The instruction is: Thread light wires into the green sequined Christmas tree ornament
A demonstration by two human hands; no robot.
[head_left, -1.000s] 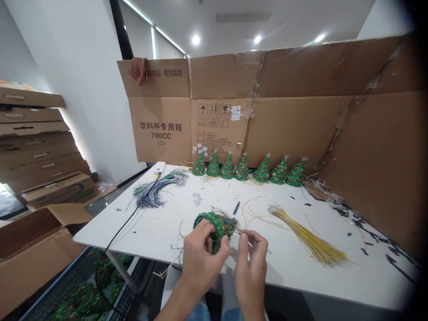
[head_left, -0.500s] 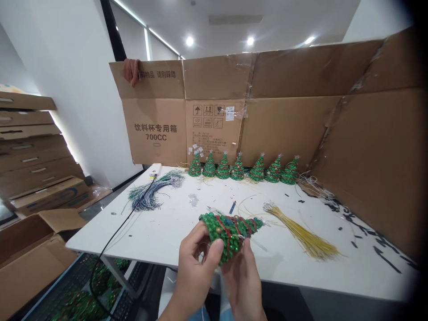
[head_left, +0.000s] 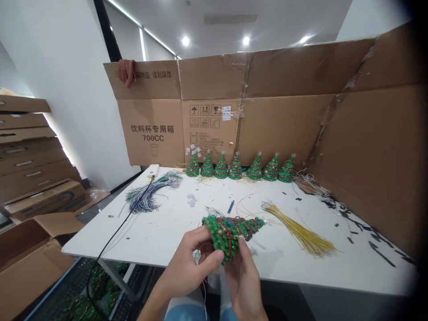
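Observation:
A small green Christmas tree ornament with red garland and round baubles lies tilted on its side between my hands, its star tip pointing right. My left hand grips the open base, fingers reaching inside the rim and thumb along the lower edge. From below, my right hand holds the tree's side, thumb on the red garland. A thin pale wire hangs down from the base between my hands. Just past the tree, a blue pen-like tool lies on the white table.
Several finished-looking trees stand in a row before a cardboard wall. A bundle of yellow wires lies right, a bundle of green and blue wires left. Black scraps litter the right side. An open carton stands at lower left.
My left thumb has slid lower along the tree's base, and my right thumb has shifted left onto its side. A pale wire now hangs below the base. The view has shifted slightly.

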